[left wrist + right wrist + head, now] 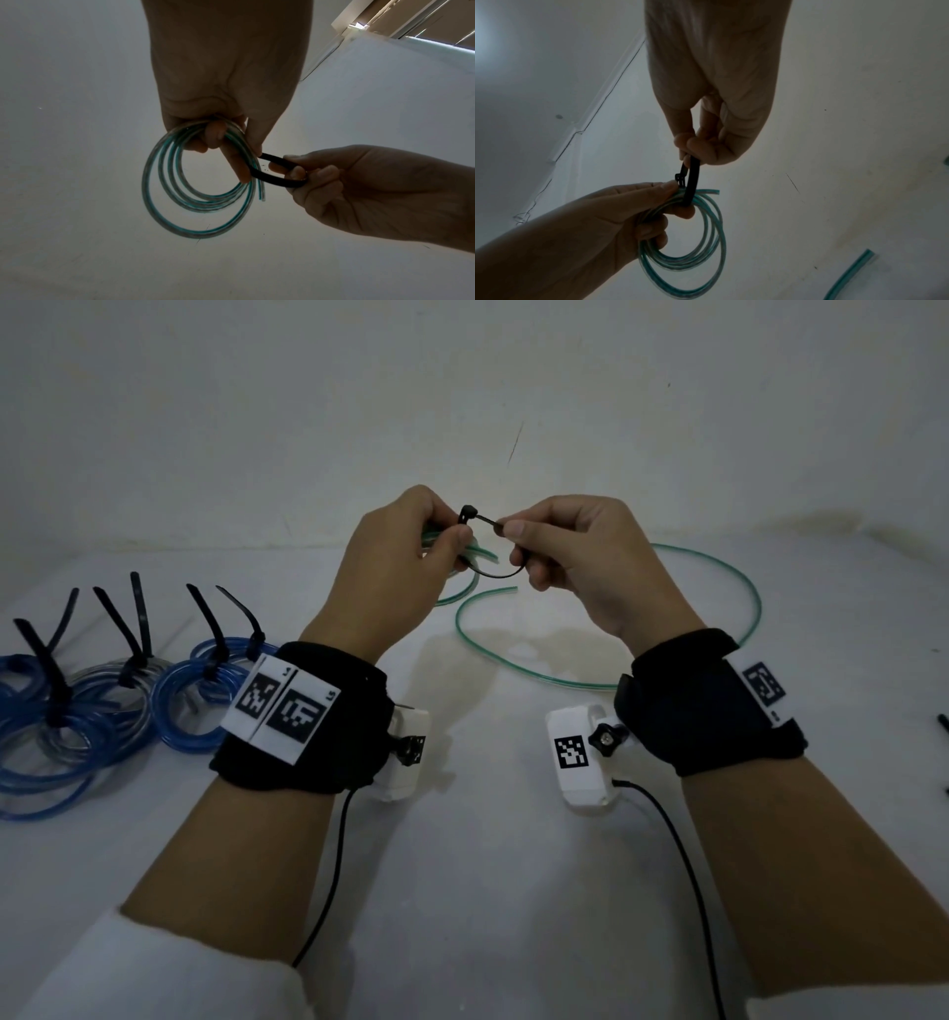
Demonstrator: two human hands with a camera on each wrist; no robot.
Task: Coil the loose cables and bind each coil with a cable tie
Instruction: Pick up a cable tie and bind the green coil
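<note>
- Your left hand [405,552] grips the green coil [180,182], raised above the table's [488,865] far edge.
- Your right hand [575,546] pinches the black tie [691,182] looped round the coil.
- Bound blue coils [102,701] lie at the left edge.

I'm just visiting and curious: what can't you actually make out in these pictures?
- Head view: the green coil is mostly hidden behind the left hand.
- All views: fingers cover where the right hand pinches the cable tie.
- Head view: the blue coils are cut off by the left edge.
</note>
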